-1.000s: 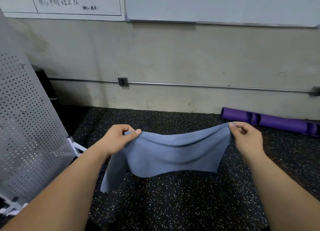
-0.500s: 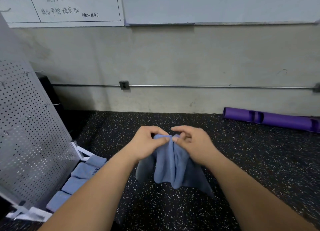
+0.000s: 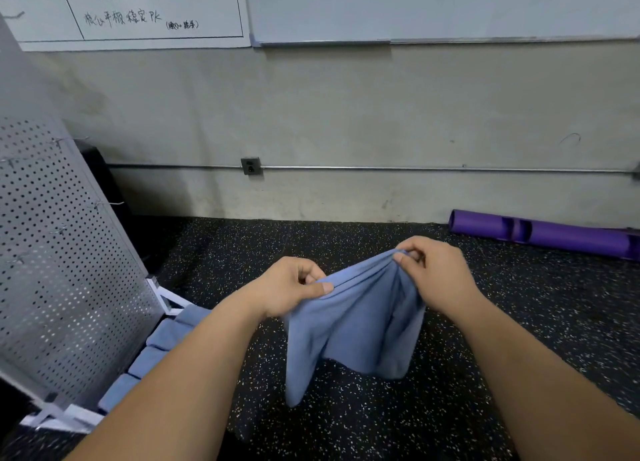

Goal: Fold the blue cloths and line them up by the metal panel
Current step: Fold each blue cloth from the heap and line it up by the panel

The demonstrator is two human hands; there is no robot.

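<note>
A blue cloth (image 3: 356, 325), doubled over, hangs in the air above the speckled black floor. My left hand (image 3: 287, 287) pinches its top edge at the left end, thumb on top. My right hand (image 3: 433, 270) pinches the top edge at the right end, slightly higher and farther away. The cloth's lower corners dangle free, the left one lowest. Several folded blue cloths (image 3: 162, 343) lie in a row on the floor along the foot of the perforated metal panel (image 3: 65, 270) at the left, partly hidden by my left forearm.
The panel leans on a white frame (image 3: 162, 298) at the left. A purple rolled mat (image 3: 543, 234) lies against the concrete wall at the right. A conduit with a grey box (image 3: 251, 165) runs along the wall. Whiteboards hang above.
A second ago the cloth was stretched wide between my hands. They came together at the middle, doubling it, and have now drawn apart a little with the folded top edge between them.
</note>
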